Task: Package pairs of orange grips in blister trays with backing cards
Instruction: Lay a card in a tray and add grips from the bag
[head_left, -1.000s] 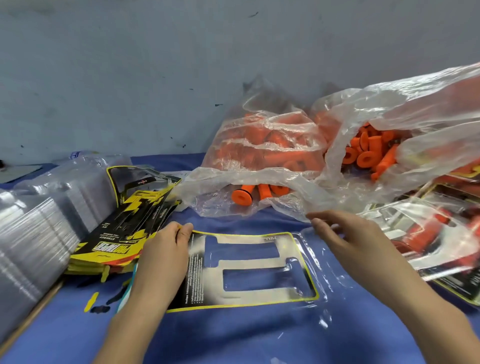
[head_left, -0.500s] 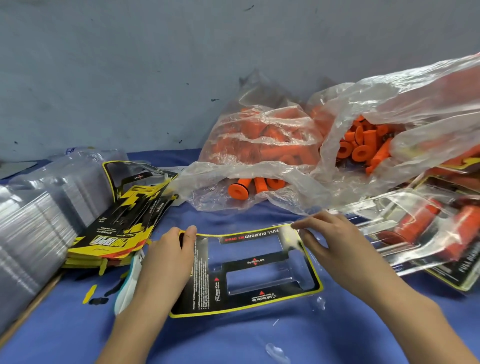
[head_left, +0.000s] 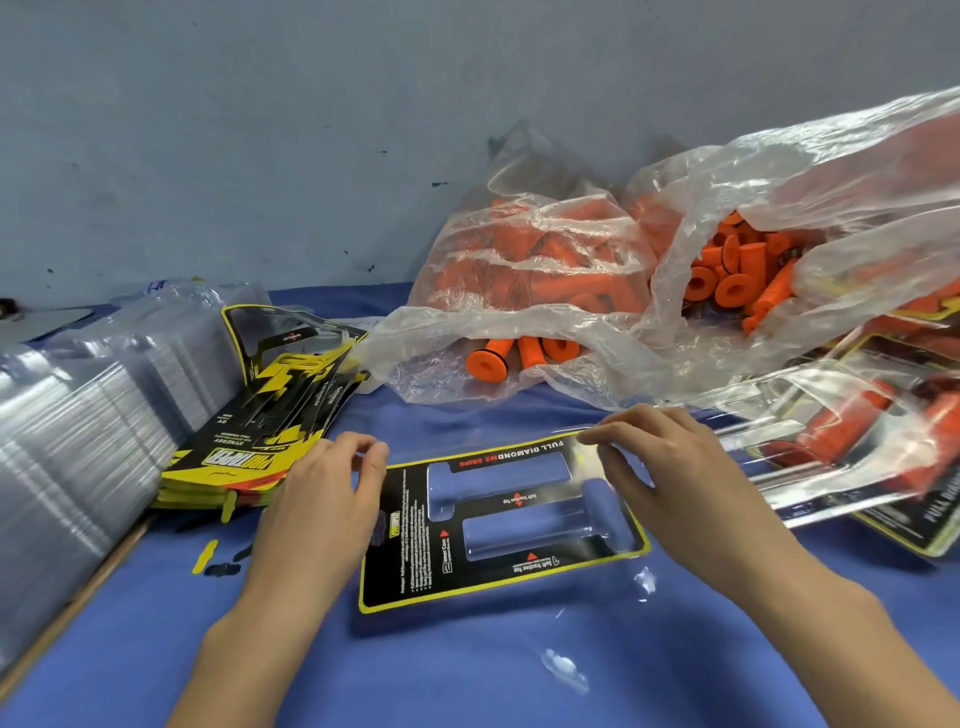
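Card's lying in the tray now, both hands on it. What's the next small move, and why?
Probably reach the right hand to the loose grips spilling from the near bag. The backing card lies flat in the clear tray, and both its grip windows look empty.

Backing card, black with yellow border, lies flat on blue tabletop under a clear blister tray. Left hand fingertips pinch card's left edge; right hand pinches its far right corner. Bags of orange grips behind. Card stack left; packed trays right.
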